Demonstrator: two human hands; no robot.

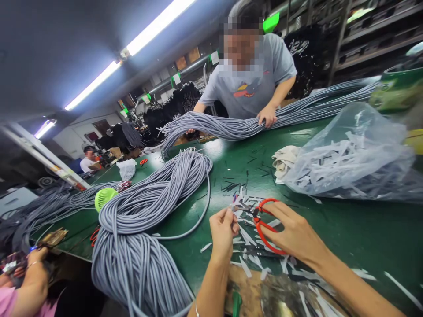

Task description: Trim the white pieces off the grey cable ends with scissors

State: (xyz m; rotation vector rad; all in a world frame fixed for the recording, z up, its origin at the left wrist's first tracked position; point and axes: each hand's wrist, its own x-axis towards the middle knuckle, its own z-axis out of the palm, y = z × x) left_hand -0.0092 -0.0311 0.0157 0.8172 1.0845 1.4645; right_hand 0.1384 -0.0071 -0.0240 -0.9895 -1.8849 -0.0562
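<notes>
My right hand (291,231) is closed around the red handles of a pair of scissors (268,242), its fingers through the loops. The blades point left, toward my left hand (223,233). That hand is pinched on thin wire ends (235,197) with a little blue and red showing; most of what it holds is hidden by the fingers. White strips (246,235) lie scattered beneath both hands. Short black pieces (231,185) are strewn just beyond them. Left of my left hand, a big coil of grey cable (155,193) lies on the green table (346,237) and hangs over its edge.
Across the table a co-worker (251,88) holds a long grey cable bundle (228,126). A clear plastic bag (357,163) of white scraps stands at right, beside a crumpled cloth (284,162). A green fan (105,198) is behind the coil. Another person's arm (36,277) is at lower left.
</notes>
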